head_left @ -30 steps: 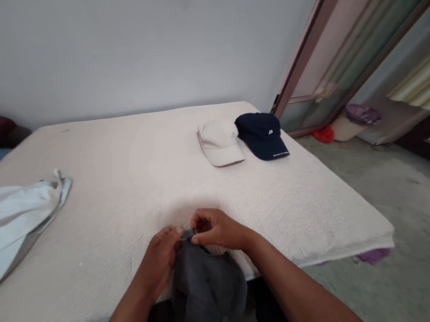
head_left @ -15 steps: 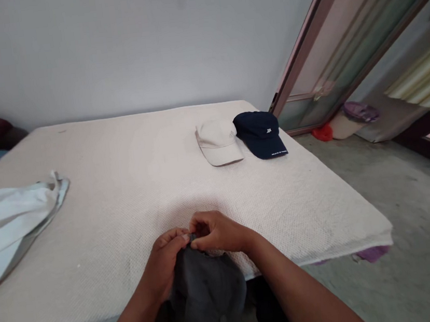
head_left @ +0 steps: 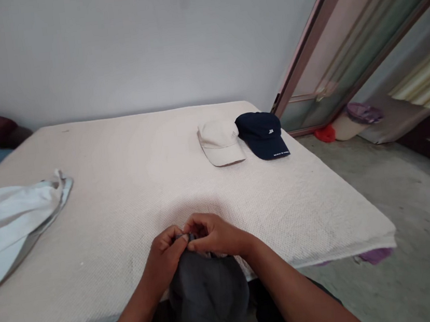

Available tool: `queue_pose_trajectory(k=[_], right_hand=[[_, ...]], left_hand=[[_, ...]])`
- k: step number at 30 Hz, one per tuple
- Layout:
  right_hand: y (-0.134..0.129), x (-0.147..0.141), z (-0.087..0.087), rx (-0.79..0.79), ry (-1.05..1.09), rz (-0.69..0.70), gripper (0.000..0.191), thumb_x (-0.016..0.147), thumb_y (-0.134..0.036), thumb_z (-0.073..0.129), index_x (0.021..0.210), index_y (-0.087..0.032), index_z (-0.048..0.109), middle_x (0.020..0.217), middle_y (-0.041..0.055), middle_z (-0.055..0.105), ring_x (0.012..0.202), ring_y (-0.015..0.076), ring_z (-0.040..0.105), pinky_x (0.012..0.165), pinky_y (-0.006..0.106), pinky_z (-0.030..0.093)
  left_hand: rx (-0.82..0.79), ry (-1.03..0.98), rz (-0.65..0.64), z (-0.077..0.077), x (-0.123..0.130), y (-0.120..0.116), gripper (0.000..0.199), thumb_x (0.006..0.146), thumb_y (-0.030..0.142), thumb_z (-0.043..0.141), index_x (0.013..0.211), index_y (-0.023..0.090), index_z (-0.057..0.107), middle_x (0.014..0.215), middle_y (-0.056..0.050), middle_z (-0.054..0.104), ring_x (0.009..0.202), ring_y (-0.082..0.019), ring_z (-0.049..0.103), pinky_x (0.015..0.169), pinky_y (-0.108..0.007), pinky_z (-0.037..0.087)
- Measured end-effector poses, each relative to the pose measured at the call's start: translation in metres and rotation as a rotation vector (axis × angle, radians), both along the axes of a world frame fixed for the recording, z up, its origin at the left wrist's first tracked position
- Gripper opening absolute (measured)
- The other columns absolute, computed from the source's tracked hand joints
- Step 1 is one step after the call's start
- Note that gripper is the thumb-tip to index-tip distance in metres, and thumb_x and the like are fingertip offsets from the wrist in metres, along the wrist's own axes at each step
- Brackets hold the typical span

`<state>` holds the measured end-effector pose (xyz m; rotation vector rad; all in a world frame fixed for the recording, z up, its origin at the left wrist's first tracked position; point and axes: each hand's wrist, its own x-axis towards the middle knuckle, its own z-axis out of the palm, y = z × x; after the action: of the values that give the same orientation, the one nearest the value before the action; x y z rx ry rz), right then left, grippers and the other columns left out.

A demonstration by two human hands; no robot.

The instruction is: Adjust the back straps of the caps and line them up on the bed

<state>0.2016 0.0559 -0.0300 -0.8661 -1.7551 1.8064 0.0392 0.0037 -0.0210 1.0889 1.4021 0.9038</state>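
A dark grey cap (head_left: 211, 292) hangs at the near edge of the bed, over my lap, crown facing me. My left hand (head_left: 167, 253) pinches its strap end from the left, thumb on top. From the right, my right hand (head_left: 212, 234) closes thumb and fingers on the same strap, its fingertips touching those of my left hand. The small fastening between the fingertips is mostly hidden. Farther back lie a cream cap (head_left: 220, 142) and a navy cap (head_left: 262, 134) with small white lettering, side by side and touching.
A white cover (head_left: 121, 162) spreads over the bed. Pale blue-white caps (head_left: 14, 217) lie at the left edge. Dark red and blue items sit at the far left. A wall stands behind, and a sliding door (head_left: 316, 65) is at the right.
My right hand has shifted slightly left, closer against my left hand's fingertips. The grey cap's strap has moved a little with them. The view has turned slightly left.
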Motion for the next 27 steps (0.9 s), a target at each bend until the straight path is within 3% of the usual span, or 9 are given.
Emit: queue_pose_trajectory(k=[3,8,11,14,20,24,27], right_hand=[[-0.001,-0.004,0.000,-0.051,0.056,-0.016,0.022,0.068,-0.024,0.068,0.086,-0.017,0.057,0.068,-0.0043,0.050,0.060,0.0075,0.044,0.056,0.021,0.035],[0.000,0.000,0.005,0.050,-0.005,-0.096,0.014,0.068,-0.019,0.067,0.079,-0.016,0.059,0.066,-0.0039,0.050,0.061,0.0080,0.043,0.055,0.021,0.032],[0.000,0.004,0.007,0.047,0.010,-0.079,0.011,0.070,-0.020,0.065,0.079,-0.016,0.059,0.069,-0.0030,0.052,0.063,0.0085,0.045,0.057,0.021,0.034],[0.000,0.007,0.008,-0.082,0.084,-0.027,0.016,0.070,-0.024,0.066,0.082,-0.016,0.060,0.070,-0.0021,0.054,0.062,0.0086,0.046,0.056,0.022,0.035],[0.002,0.010,0.008,-0.304,0.189,-0.134,0.011,0.072,-0.023,0.063,0.075,-0.015,0.055,0.048,-0.0073,0.043,0.045,0.0059,0.036,0.046,0.020,0.025],[0.003,0.009,0.006,-0.390,0.257,-0.145,0.009,0.071,-0.019,0.062,0.074,-0.016,0.054,0.046,-0.0085,0.041,0.042,0.0048,0.034,0.044,0.020,0.024],[0.004,0.007,0.004,-0.451,0.311,-0.133,0.010,0.070,-0.018,0.063,0.073,-0.016,0.054,0.047,-0.0089,0.041,0.041,0.0037,0.032,0.043,0.019,0.024]], left_hand=[[0.056,0.032,-0.002,0.004,0.001,-0.001,0.024,0.078,0.029,0.055,0.059,0.019,0.046,0.056,0.005,0.039,0.055,-0.011,0.034,0.050,-0.023,0.028],[0.221,0.125,0.080,0.008,-0.004,-0.002,0.020,0.079,0.025,0.055,0.061,0.018,0.051,0.058,0.004,0.044,0.058,-0.011,0.038,0.052,-0.022,0.031],[0.121,0.007,0.170,0.008,-0.011,0.001,0.018,0.077,0.026,0.060,0.063,0.018,0.052,0.060,0.003,0.050,0.054,-0.010,0.041,0.049,-0.021,0.031],[-0.030,-0.216,0.228,0.007,-0.016,0.003,0.018,0.074,0.027,0.065,0.067,0.018,0.051,0.062,0.003,0.056,0.051,-0.010,0.045,0.047,-0.021,0.032],[-0.120,-0.559,0.174,0.010,-0.016,0.004,0.008,0.071,0.021,0.064,0.076,0.017,0.058,0.065,-0.001,0.063,0.056,-0.013,0.054,0.051,-0.022,0.039],[-0.227,-0.607,0.137,0.017,-0.011,0.006,0.020,0.076,0.030,0.058,0.085,0.014,0.064,0.075,-0.008,0.067,0.068,-0.019,0.060,0.063,-0.028,0.047],[-0.257,-0.487,0.026,0.020,-0.007,0.005,0.024,0.078,0.034,0.060,0.069,0.012,0.063,0.065,-0.005,0.063,0.057,-0.012,0.053,0.055,-0.021,0.042]])
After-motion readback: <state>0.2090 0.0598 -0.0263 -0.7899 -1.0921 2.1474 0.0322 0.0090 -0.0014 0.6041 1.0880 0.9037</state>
